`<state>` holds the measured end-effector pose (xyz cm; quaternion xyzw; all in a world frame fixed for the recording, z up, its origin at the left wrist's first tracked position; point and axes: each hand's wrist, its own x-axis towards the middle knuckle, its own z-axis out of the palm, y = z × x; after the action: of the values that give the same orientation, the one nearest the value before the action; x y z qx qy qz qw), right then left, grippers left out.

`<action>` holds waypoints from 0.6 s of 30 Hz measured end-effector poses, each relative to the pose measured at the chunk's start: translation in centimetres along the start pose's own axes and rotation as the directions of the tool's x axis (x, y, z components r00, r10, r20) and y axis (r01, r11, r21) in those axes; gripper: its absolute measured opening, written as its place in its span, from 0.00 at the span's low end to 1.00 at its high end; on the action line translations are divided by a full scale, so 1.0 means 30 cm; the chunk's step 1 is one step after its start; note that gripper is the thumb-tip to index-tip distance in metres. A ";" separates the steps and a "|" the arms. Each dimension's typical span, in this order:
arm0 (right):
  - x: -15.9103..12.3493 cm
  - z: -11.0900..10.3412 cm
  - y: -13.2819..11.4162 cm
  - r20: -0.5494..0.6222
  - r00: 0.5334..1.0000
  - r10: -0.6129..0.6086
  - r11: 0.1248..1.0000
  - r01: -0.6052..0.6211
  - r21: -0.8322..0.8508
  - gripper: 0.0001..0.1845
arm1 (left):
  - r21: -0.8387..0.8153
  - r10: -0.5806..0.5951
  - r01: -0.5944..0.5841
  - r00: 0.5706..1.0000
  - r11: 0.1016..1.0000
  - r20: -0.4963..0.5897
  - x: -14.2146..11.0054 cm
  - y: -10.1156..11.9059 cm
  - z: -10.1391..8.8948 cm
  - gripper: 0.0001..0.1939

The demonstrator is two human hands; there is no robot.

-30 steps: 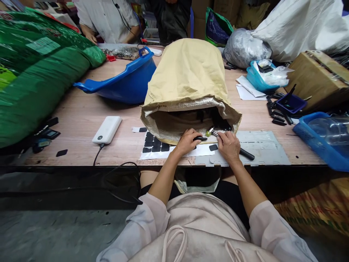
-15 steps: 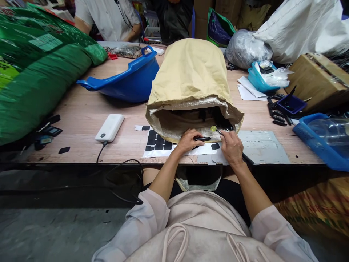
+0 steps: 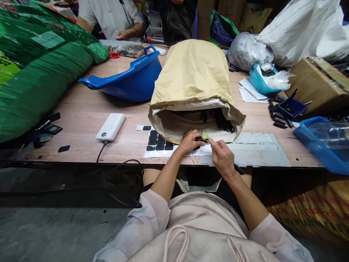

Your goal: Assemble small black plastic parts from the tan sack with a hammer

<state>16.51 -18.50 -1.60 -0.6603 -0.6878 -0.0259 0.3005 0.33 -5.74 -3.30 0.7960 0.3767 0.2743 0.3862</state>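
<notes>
A small black piece point(image 3: 200, 139) is lying between the two hands, just in front of the near lip of the cream sack point(image 3: 195, 72), its long axis running roughly left to right. The left hand point(image 3: 187, 142) is the nearer one, pinching the piece at its left end between thumb and fingers, so that the free end is pointing right. Over that free end the yellow-green head of a hammer point(image 3: 204, 136) is sitting; whether it is touching or just above, I cannot tell. The right hand point(image 3: 223, 156) is gripping the hammer from the right and near side, fingers curled around the shaft and the index finger reaching toward the head; the black handle end is showing beyond the wrist. Below the hands a white sheet point(image 3: 151, 154) with black patches is lying on the worktop point(image 3: 79, 118), and a grey board point(image 3: 259, 148) is resting to its right.
</notes>
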 end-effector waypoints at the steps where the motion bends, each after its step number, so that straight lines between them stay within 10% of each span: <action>1: 0.000 0.003 0.001 0.024 1.000 -0.016 1.000 0.016 -0.022 0.24 | -0.001 0.000 0.000 1.000 1.000 0.003 0.000 0.001 -0.001 0.05; 18: -0.011 -0.028 0.052 0.004 0.993 0.117 0.993 -0.117 -0.013 0.22 | 0.033 -0.004 0.004 1.000 0.999 0.000 0.002 -0.009 0.005 0.08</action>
<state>18.26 -18.95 -1.62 -0.7014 -0.6485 -0.0112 0.2956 0.38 -5.64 -3.60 0.8017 0.3826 0.2671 0.3734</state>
